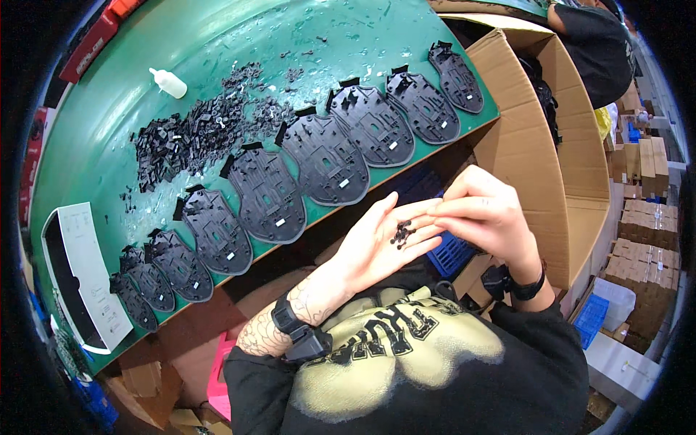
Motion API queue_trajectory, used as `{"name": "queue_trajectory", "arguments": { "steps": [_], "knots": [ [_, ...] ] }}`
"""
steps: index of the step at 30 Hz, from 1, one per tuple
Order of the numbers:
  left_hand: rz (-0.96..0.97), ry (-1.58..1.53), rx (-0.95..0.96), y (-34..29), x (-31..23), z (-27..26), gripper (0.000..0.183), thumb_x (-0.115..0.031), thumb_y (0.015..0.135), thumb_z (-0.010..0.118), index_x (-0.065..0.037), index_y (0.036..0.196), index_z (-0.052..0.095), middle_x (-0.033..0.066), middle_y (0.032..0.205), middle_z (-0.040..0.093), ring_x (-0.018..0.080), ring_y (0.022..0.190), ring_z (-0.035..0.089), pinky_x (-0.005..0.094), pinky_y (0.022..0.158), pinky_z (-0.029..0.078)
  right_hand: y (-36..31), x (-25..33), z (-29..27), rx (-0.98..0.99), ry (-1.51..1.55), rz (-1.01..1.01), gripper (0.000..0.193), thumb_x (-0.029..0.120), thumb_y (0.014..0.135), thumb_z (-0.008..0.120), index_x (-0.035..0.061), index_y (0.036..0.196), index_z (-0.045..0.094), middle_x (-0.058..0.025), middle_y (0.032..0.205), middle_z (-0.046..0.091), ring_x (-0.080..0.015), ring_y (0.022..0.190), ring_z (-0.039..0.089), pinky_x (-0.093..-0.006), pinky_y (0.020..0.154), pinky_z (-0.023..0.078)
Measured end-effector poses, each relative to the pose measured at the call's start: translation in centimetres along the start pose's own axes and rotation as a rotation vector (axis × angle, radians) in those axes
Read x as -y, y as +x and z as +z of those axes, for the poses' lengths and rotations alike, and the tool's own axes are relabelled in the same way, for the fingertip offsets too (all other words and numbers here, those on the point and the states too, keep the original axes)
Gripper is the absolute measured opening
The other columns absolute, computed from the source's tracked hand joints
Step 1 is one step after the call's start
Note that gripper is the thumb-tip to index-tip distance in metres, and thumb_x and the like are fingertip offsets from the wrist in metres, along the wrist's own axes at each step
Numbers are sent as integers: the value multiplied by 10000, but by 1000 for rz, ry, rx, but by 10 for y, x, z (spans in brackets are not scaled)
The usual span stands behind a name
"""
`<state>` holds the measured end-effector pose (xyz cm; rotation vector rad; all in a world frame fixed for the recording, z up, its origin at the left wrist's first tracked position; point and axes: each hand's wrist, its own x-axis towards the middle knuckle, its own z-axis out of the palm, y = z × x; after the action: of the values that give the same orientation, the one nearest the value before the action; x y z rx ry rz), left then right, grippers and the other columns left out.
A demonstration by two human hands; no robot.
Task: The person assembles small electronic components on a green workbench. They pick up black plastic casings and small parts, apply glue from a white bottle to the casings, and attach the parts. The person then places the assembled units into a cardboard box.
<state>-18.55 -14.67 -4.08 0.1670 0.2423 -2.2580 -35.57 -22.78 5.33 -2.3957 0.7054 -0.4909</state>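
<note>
My left hand (366, 243) is turned palm up with its fingers stretched out. It cradles several small black parts (402, 233), too small to make out exactly. Over its fingertips is my right hand (489, 214), thumb and fingers pinched together; anything between them is hidden. Both hands are in front of my torso, beyond the table's near edge. Along that edge lies a curved row of black plastic shells (322, 159), ribbed side up, in differing apparent sizes. Behind them spreads a heap of small black plastic pieces (181, 141) on the green table (239, 36).
A white squeeze bottle (171, 83) lies beyond the heap. An open white box (87, 268) stands at the table's left end. To the right are a large open cardboard box (522, 138) and a blue crate (451, 254). Another person (594, 51) is at upper right.
</note>
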Motion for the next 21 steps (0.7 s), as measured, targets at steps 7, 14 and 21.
{"name": "queue_trajectory", "arguments": {
  "steps": [7, 14, 21],
  "knots": [
    [37, 45, 98, -6, 6, 6, 653, -482, 1025, 213, 33, 1401, 355, 160, 1371, 477, 227, 1278, 456, 393, 1131, 297, -9, 0, 24, 4, -24, -42, 195, 104, 703, 767, 80, 886, 706, -44, 857, 618, -232, 793, 577, -345, 696, 467],
    [86, 135, 45, -6, 14, 4, 655, -494, 1024, 219, 40, 1353, 406, 151, 1329, 503, 213, 1239, 480, 380, 1114, 318, -7, 3, 25, 92, 63, 89, 190, 81, 723, 741, 62, 901, 679, -60, 876, 620, -252, 806, 582, -353, 723, 485],
    [196, 198, -118, -2, 9, 20, 579, -440, 1026, 294, 47, 1288, 466, 144, 1209, 575, 207, 1129, 554, 377, 1022, 414, 4, -6, 10, 5, 89, 88, 141, 2, 773, 678, 16, 910, 650, -104, 866, 652, -262, 798, 647, -326, 699, 522]
  ]
}}
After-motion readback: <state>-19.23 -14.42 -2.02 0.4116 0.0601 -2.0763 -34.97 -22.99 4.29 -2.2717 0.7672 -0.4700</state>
